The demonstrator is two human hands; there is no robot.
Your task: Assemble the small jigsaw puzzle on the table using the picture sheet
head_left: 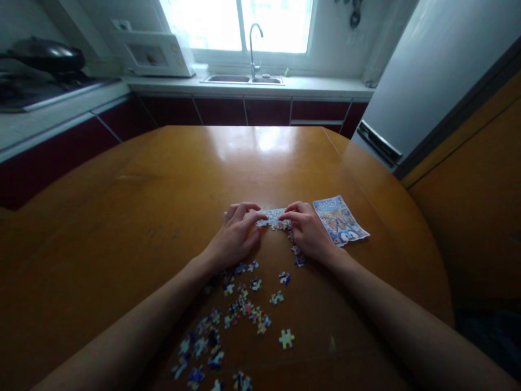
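Note:
A partly joined jigsaw puzzle (272, 217) lies flat on the wooden table, its pale blue row uppermost and a strip of joined pieces running down its right side. My left hand (239, 231) has its curled fingers on the puzzle's left end. At the opposite end, my right hand (307, 228) grips the right part with bent fingers and hides some of that strip. Both hands are closed on the puzzle. Loose jigsaw pieces (246, 307) are scattered nearer to me, some partly behind my left forearm. A single yellowish piece (286, 339) lies apart from them.
A printed picture sheet (340, 220) lies just right of my right hand. The round wooden table (183, 179) reaches toward a counter with a sink (228, 79) under the window. A fridge (439, 70) stands at the right, a wok (46, 54) on the stove at the left.

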